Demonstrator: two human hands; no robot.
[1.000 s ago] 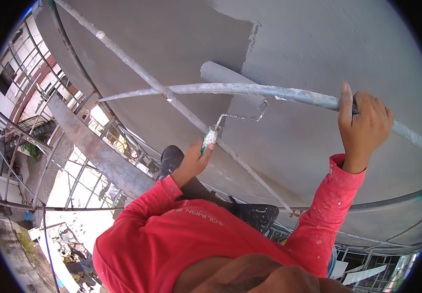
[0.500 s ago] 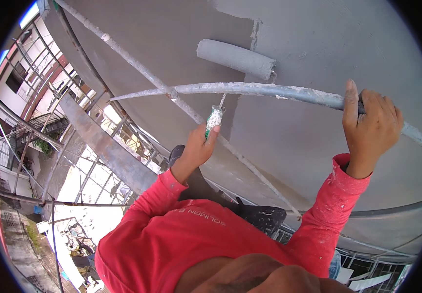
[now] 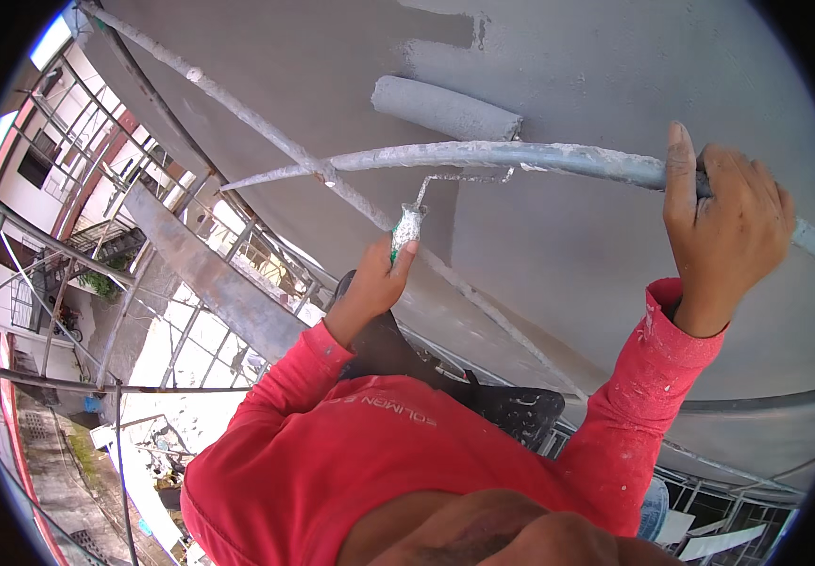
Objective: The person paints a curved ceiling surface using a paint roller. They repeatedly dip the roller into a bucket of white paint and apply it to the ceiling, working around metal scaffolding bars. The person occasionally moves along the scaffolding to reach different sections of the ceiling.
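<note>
My left hand (image 3: 376,280) is closed round the paint-crusted handle of a paint roller (image 3: 447,108). Its grey sleeve lies against the wall (image 3: 558,245), beyond a pipe, and the bent wire frame passes behind that pipe. Lighter grey paint covers the upper and right parts of the wall; a darker grey shows at the left. At the right, my right hand (image 3: 730,222) grips the paint-spattered scaffold pipe (image 3: 577,162), its thumb pointing up along it.
A diagonal scaffold brace (image 3: 247,115) crosses in front of the wall and behind the pipe. On the left are a long plank (image 3: 209,274) and more scaffold tubes, with a yard and buildings far below. A blue container (image 3: 653,509) stands at lower right.
The roller sleeve has shifted slightly left against the wall, and more of its wire frame shows below the pipe. Light paint now reaches farther left above the sleeve. My right hand still holds the pipe.
</note>
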